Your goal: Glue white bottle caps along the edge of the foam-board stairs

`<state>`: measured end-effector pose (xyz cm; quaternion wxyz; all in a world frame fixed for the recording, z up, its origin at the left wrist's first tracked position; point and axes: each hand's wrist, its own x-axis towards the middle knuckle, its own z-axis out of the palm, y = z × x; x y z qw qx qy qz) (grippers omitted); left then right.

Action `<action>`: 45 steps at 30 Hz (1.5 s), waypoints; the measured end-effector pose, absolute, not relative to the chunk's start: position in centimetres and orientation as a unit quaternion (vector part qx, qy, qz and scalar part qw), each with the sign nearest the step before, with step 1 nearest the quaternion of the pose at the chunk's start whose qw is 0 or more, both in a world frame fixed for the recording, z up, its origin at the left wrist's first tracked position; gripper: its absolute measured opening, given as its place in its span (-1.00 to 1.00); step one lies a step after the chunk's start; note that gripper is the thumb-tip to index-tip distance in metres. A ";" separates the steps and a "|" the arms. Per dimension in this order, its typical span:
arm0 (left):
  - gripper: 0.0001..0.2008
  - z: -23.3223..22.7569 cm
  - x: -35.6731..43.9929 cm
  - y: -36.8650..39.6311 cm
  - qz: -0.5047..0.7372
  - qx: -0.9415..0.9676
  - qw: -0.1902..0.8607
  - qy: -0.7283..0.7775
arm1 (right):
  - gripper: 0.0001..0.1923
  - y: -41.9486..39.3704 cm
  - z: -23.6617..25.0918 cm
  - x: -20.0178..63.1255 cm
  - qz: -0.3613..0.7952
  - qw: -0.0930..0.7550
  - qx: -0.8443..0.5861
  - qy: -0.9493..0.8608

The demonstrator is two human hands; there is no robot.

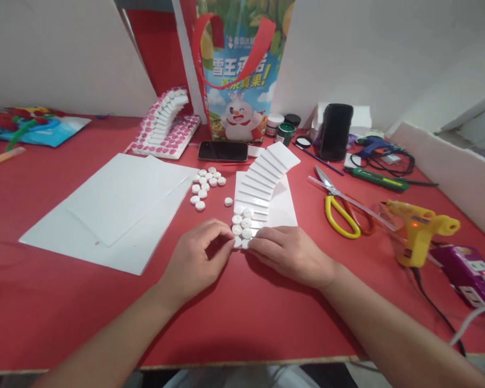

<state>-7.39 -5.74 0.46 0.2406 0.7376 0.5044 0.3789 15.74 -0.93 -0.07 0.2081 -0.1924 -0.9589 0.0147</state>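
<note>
- Both hands meet at the near end of the white staircase model [262,188] on the red counter [242,307]
- Left hand [198,258] pinches a white disc [237,242]; right hand [291,253] lies flat, steadying the model
- Few discs line the lowest steps; upper steps bare, loose discs [206,186] wait nearby

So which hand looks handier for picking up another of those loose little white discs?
Probably the left hand: the loose white round discs lie on its side, while the right hand rests on the white foam staircase model.
</note>
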 end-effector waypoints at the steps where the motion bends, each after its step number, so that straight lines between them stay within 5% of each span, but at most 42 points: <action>1: -0.91 0.5 -7.4 -5.7 0.379 0.738 0.240 0.504 | -0.84 -0.9 -0.1 15.7 0.016 0.206 -0.195 -0.959; 9: -0.91 0.4 -7.4 -5.7 0.379 0.735 0.249 0.504 | -0.82 -1.0 0.0 15.5 0.021 0.202 -0.200 -0.958; 16: -0.93 0.6 -7.3 -5.7 0.389 0.720 0.258 0.514 | -0.85 -1.2 0.5 15.7 0.070 0.296 -0.225 -0.926; 28: -0.72 -0.1 -6.1 -5.5 0.357 0.723 0.215 0.551 | -0.64 -0.9 0.0 15.8 0.004 0.248 -0.257 -0.934; 45: -0.76 -0.2 -6.4 -5.3 0.395 0.680 0.264 0.558 | -0.61 -0.7 0.0 16.1 0.036 0.287 -0.343 -0.893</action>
